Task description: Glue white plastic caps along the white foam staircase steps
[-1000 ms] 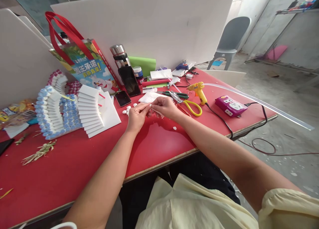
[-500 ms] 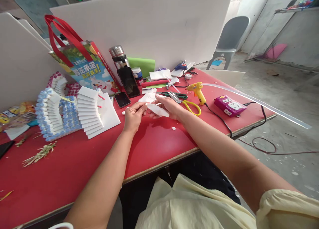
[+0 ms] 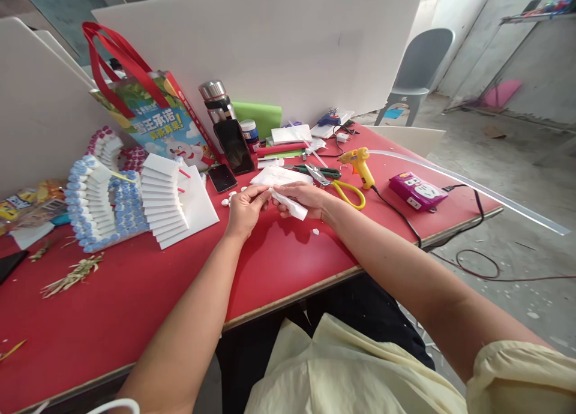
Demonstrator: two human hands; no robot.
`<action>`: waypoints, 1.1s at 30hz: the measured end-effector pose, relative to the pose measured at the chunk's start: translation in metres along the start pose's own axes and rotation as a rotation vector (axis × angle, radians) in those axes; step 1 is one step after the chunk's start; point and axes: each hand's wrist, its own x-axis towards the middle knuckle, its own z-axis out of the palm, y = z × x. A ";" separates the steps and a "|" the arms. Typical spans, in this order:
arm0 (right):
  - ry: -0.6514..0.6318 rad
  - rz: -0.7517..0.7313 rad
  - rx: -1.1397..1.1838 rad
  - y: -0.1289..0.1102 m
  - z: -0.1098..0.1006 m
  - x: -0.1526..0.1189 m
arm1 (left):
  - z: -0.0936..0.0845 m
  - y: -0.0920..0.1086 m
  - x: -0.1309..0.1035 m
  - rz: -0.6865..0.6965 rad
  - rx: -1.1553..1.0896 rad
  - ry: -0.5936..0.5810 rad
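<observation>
Between my two hands is a strip of thin white paper (image 3: pixel 292 206), now gathered and creased, its loose end pointing toward me on the right. My left hand (image 3: pixel 246 212) pinches the strip's far end with thumb and forefinger. Fingers of my right hand (image 3: pixel 306 198) are curled around its middle. Just behind the hands lies a flat stack of white paper (image 3: pixel 279 175) on the red table. Several small white balls (image 3: pixel 226 201) sit beside my left hand. Yellow-handled scissors (image 3: pixel 346 193) rest right of my right hand.
A yellow glue gun (image 3: pixel 360 165) and a purple power socket (image 3: pixel 416 192) stand to the right, with cables running off the edge. White-and-blue folded pieces (image 3: pixel 128 207), phones (image 3: pixel 221 178), a steel flask (image 3: pixel 215 96) and a printed bag (image 3: pixel 157 126) line the left and back.
The white paper strip was flat and wide; it is now squeezed narrow and crumpled. My right fingers have closed around it, and more small white balls show beside my left hand.
</observation>
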 end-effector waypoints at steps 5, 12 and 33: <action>0.053 -0.081 -0.134 0.002 -0.002 0.003 | 0.001 -0.001 0.000 -0.028 -0.027 0.038; 0.409 -0.415 -0.709 0.011 -0.001 0.012 | 0.004 -0.004 0.001 -0.083 -0.055 0.136; 0.526 -0.692 -0.938 0.020 0.007 0.008 | 0.014 0.000 -0.008 0.032 0.008 0.153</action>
